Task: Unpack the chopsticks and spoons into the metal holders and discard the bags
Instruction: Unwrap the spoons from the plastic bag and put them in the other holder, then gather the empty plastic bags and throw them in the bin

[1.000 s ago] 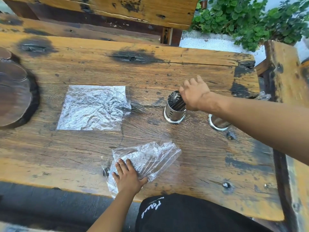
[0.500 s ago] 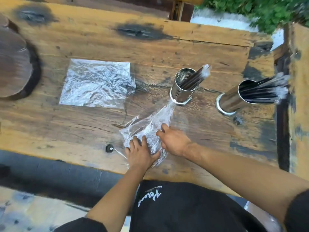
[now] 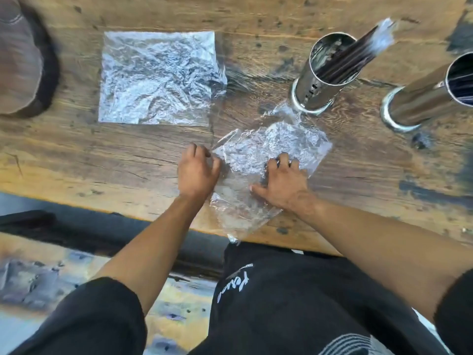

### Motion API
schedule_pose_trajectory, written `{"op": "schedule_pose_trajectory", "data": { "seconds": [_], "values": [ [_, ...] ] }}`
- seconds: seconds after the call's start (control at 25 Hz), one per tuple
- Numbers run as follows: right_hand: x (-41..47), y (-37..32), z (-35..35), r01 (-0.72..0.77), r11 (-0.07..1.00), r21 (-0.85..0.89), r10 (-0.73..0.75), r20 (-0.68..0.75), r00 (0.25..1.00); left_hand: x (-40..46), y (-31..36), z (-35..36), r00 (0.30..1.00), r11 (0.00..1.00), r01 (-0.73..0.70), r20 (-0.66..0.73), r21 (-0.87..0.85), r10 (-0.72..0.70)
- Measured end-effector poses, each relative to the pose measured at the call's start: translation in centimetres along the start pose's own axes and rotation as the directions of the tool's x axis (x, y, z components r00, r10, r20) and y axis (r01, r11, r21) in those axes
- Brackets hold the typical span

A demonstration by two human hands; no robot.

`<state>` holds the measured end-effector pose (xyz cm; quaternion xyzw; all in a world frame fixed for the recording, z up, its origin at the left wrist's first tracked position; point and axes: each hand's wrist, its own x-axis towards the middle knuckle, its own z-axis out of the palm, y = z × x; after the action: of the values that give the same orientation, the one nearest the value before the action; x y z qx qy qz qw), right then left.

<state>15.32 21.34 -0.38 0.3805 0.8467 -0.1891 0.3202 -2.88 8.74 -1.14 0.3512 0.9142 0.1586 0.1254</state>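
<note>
Left grip [image 3: 198, 172] pinching bag [image 3: 271, 149] edge — right grip [image 3: 282, 183] spread flat on it

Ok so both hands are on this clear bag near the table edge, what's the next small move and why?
Probably gather the crumpled bag into a bunch for discarding. It looks empty; the left hand is at its left edge, the right hand rests on top. The utensils already stand in the near holder and the far holder. A flattened bag lies beside it.
</note>
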Motion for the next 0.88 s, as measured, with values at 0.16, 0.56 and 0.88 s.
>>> {"op": "schedule_pose_trajectory", "data": {
  "seconds": [0.16, 0.56, 0.88],
  "values": [
    [0.7, -0.6, -0.2, -0.034, 0.999, 0.015, 0.034, 0.02, 0.999, 8.8, -1.6, -1.9, 0.988, 0.985, 0.154, -0.043, 0.075, -0.151],
    [2.5, 0.3, -0.5, -0.04, 0.98, 0.193, 0.031, 0.054, 0.998, 21.7, -6.0, -1.8, 0.851, 0.915, 0.19, 0.405, 0.357, -0.335],
    [1.7, 1.0, -0.7, -0.002, 0.939, 0.344, 0.015, -0.036, 0.999, 20.1, -4.5, -1.2, 0.903, 0.919, 0.165, 0.319, 0.36, -0.287]
  ]
}}
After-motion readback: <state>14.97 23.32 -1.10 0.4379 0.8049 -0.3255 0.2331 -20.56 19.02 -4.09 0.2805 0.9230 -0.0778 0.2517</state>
